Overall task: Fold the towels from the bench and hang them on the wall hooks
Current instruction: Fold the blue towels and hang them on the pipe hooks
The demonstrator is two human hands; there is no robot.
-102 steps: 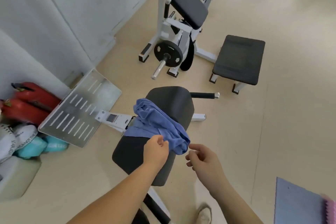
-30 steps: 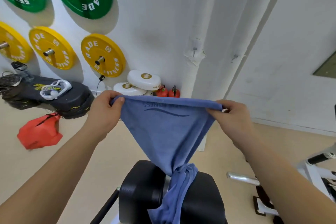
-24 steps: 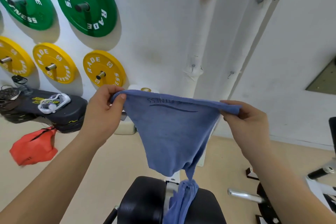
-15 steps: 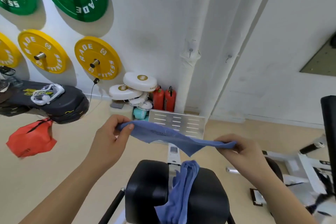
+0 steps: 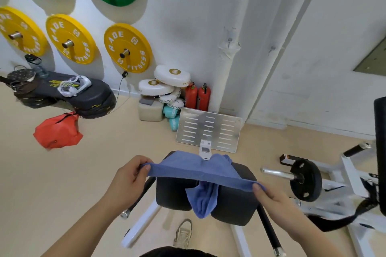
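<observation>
Matt blue terry-cloth towel (image 5: 196, 171), smooth black vinyl bench pad (image 5: 236, 200), brushed metal footplate (image 5: 208, 129)

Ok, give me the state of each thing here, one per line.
Blue towel: stretched between both hands, middle drooping over the bench.
Left hand: pinching one towel corner.
Right hand: pinching the other corner.
Bench: partly covered by the towel.
Red bag: slumped on the floor.

Yellow plates (image 5: 127, 48) on the wall — red extinguishers (image 5: 198, 96) below.
</observation>
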